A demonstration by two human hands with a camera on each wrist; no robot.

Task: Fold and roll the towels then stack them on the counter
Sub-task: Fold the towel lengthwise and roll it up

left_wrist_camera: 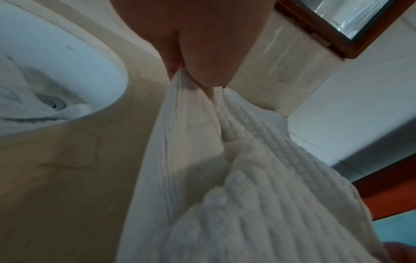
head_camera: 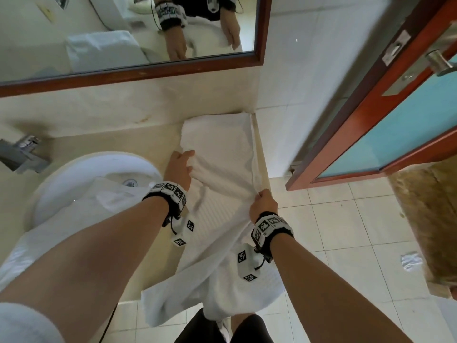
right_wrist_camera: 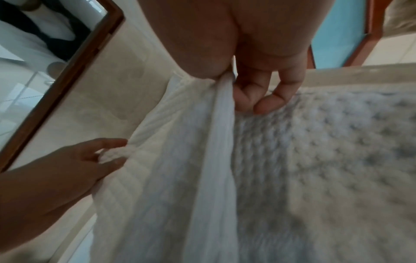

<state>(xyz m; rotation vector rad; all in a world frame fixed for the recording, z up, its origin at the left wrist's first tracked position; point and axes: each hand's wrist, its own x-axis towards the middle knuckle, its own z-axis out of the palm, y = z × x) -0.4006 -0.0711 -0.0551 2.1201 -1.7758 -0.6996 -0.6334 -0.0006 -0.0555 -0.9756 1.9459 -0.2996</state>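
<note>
A white textured towel [head_camera: 222, 154] lies lengthwise on the beige counter [head_camera: 138, 144], its near end hanging over the front edge toward the floor. My left hand [head_camera: 179, 167] pinches a bunch of the towel's left edge; the left wrist view shows thumb and fingers closed on the towel [left_wrist_camera: 191, 124]. My right hand [head_camera: 263, 203] grips the towel's right hem at the counter's right edge; in the right wrist view the hem [right_wrist_camera: 221, 113] passes between thumb and curled fingers [right_wrist_camera: 263, 105]. Another white towel [head_camera: 81, 209] drapes over the sink.
A round white sink [head_camera: 81, 169] with a chrome faucet [head_camera: 23, 152] sits left of the towel. A wood-framed mirror [head_camera: 138, 68] runs along the back wall. A red-framed door [head_camera: 371, 115] with blue glass stands open at the right above a tiled floor [head_camera: 346, 231].
</note>
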